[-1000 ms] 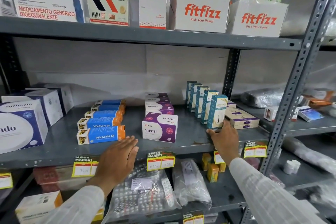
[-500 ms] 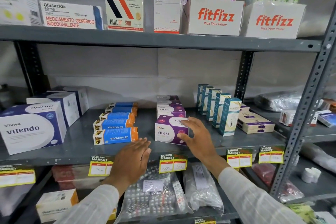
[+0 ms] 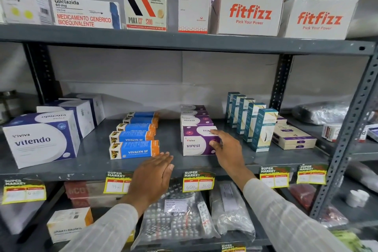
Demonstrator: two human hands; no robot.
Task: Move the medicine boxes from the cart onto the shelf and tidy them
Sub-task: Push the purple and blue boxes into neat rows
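On the grey middle shelf (image 3: 94, 161) stand rows of medicine boxes: white-and-blue Vitendo boxes (image 3: 41, 139) at the left, blue-and-orange Vivalyn EF boxes (image 3: 134, 149), purple-and-white Viresi boxes (image 3: 196, 143) and teal upright boxes (image 3: 263, 129). My right hand (image 3: 227, 147) rests against the right side of the front Viresi box, thumb on its front face, fingers spread. My left hand (image 3: 153, 178) lies flat, palm down, at the shelf's front edge, just right of the front Vivalyn EF box, holding nothing. No cart is in view.
Flat cream boxes (image 3: 294, 139) lie right of the teal row. The top shelf holds two Fitfizz cartons (image 3: 249, 14) with tubes and several upright boxes. Bags of blister packs (image 3: 176, 217) fill the lower shelf. A perforated steel upright (image 3: 347, 131) stands at the right.
My right hand left the front teal box and moved left to the front Viresi box. My left hand stayed at the shelf edge. The view shifted slightly left.
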